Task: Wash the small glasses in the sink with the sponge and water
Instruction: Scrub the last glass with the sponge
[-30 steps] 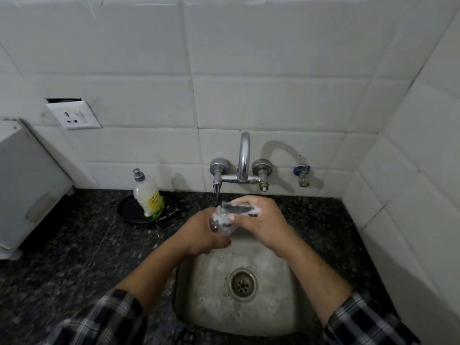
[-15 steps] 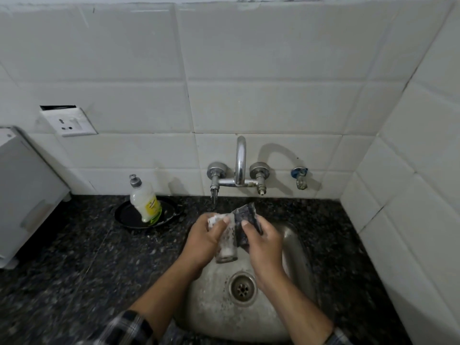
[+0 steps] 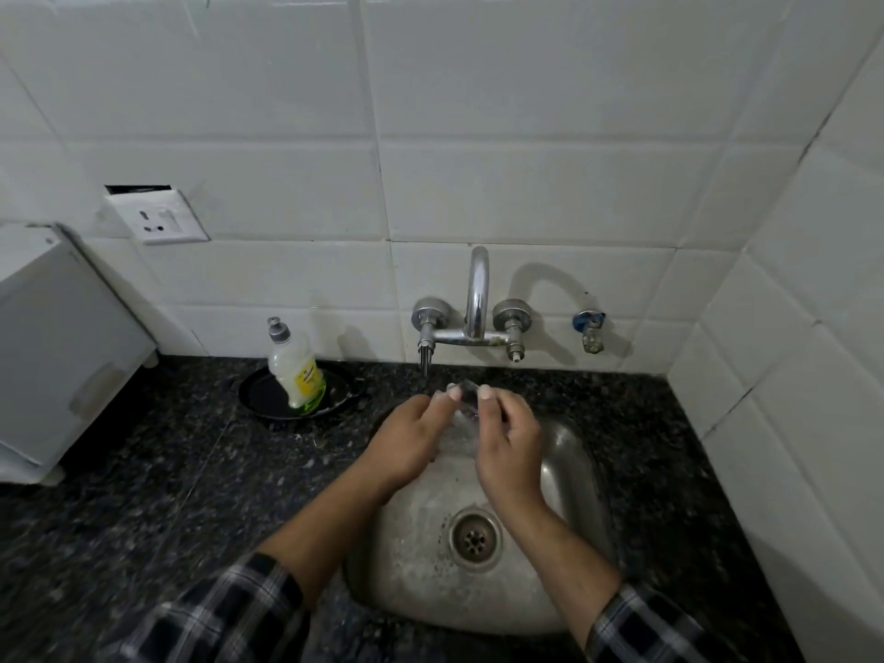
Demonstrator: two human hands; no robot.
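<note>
Since half a second ago, both hands are lifted a bit toward the tap point(image 3: 477, 289), and the small glass point(image 3: 458, 425) is now tucked between them, half hidden. The left hand point(image 3: 411, 440) is wrapped round the small glass in a closed grip. The sponge point(image 3: 466, 393) is pinched in the right hand point(image 3: 508, 447) and pressed at the rim, probably so the glass is steadied while it's scrubbed over the sink point(image 3: 567, 476), at 6 o'clock from the tap. Running water can't be made out. The sink is surrounded by a dark speckled desk point(image 3: 143, 471). A soap bottle point(image 3: 296, 370) is parked in a black dish point(image 3: 260, 397) at 10 o'clock, with white tiles point(image 3: 526, 160) behind and a socket point(image 3: 155, 215) at 11.
</note>
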